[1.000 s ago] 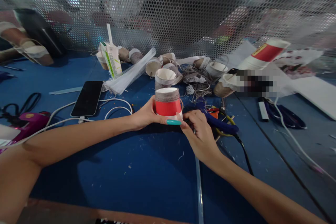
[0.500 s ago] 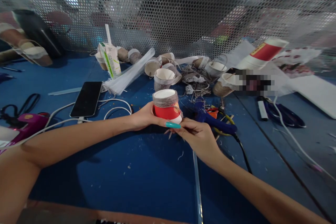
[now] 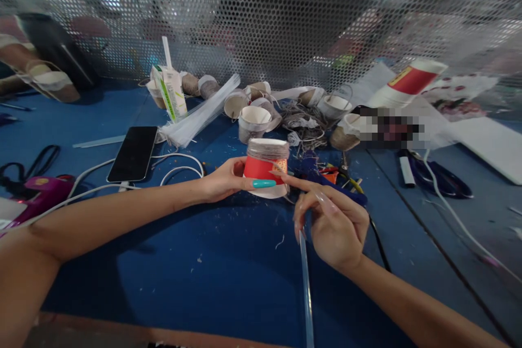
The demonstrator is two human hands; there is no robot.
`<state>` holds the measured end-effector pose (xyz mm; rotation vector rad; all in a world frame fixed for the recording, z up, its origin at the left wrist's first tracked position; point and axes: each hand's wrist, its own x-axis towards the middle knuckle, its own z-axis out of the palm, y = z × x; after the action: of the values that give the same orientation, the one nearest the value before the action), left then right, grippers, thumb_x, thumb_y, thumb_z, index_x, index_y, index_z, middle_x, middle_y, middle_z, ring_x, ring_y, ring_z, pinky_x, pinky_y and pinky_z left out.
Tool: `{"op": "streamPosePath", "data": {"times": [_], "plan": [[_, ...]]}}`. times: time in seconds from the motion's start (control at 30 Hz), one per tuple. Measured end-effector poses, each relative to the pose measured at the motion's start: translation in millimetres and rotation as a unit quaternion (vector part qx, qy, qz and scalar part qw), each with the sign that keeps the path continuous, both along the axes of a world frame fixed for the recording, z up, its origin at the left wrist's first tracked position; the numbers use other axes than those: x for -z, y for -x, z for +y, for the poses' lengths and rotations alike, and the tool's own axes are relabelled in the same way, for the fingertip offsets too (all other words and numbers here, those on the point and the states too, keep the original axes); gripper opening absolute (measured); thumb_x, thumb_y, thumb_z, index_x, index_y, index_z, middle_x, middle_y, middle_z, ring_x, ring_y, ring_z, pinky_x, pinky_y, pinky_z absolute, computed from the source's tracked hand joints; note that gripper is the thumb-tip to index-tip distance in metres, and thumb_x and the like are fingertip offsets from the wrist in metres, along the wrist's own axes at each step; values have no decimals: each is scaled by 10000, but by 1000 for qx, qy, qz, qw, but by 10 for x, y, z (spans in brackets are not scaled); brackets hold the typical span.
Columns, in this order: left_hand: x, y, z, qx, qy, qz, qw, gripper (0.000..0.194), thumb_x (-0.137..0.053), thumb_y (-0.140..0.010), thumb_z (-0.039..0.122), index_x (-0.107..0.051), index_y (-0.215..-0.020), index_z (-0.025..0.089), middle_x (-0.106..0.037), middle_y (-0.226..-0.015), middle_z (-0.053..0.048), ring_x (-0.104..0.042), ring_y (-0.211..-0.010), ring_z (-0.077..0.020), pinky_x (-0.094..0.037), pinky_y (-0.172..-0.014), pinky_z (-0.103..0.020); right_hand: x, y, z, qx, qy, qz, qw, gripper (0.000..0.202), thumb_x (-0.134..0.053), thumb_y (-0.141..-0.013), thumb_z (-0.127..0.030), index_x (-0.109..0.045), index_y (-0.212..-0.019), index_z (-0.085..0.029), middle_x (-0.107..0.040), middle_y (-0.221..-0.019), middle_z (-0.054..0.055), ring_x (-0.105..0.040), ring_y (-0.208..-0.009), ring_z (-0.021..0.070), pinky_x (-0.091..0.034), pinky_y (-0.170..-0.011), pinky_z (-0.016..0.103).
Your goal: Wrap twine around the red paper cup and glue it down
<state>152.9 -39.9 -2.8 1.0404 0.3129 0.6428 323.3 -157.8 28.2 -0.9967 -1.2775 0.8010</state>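
My left hand (image 3: pixel 228 180) is closed round a red and white paper cup (image 3: pixel 261 167), its thumb with a long teal nail lying across the front. Grey-brown twine (image 3: pixel 267 147) is wound in several turns just under the cup's rim, and a loose strand hangs at the cup's right side. My right hand (image 3: pixel 336 220) is beside the cup with fingers apart. Its index finger stretches to the cup's gold-patterned front, while the other fingers bend loosely. Below that hand a clear glue stick (image 3: pixel 306 288) runs toward the table's front edge. A blue glue gun (image 3: pixel 346 191) lies partly hidden behind the right hand.
Several twine-wrapped cups (image 3: pixel 255 122) and a heap of twine (image 3: pixel 305 122) stand behind. Left are a phone (image 3: pixel 134 153) on a white cable, a bundle of clear sticks (image 3: pixel 199 114), a drink carton (image 3: pixel 173 92) and a purple tool (image 3: pixel 47 196). A perforated metal screen (image 3: pixel 261 22) closes the back.
The cup has shifted slightly right and turned, showing more of its gold pattern. My right hand has drawn away from the cup's base, opened, and stretched its index finger to the cup's front.
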Motion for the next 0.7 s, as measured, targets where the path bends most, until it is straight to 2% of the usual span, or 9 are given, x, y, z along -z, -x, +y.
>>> {"op": "streamPosePath", "data": {"times": [0.13,0.3,0.5,0.7], "plan": [[22,-2,5,6,-1,-13,1000,585,-916,-537,327,-708,-1047,133,-749,-1036,-128,-704,-994,-280,-493,-995,-445,-39,3,28,8,-4,33,999,363,-575,-893,-389,-681,-605,-195,-775,-1077,109,-531,-348,110,-383,-254,278],[16,7,-1,21,-4,-7,1000,585,-907,-549,332,-704,-1059,129,-749,-1037,-133,-708,-979,-280,-498,-983,-447,-36,-4,67,-7,-36,82,996,317,-562,-883,-335,-699,-627,-209,-792,-1004,80,-531,-352,111,-372,-247,259],[-19,21,-20,33,4,7,999,524,-901,-562,263,-720,-1038,142,-759,-1020,-105,-713,-947,-239,-509,-969,-412,-110,-3,42,-47,52,63,996,340,-594,-856,-411,-688,-609,-198,-781,-1040,113,-539,-360,121,-406,-255,280],[-11,26,-13,47,-3,-6,999,551,-904,-562,294,-715,-1057,142,-759,-1041,-117,-716,-962,-257,-512,-962,-419,-124,12,26,-33,19,73,997,293,-576,-873,-368,-689,-659,-203,-782,-1034,102,-541,-368,115,-411,-257,264]]}}
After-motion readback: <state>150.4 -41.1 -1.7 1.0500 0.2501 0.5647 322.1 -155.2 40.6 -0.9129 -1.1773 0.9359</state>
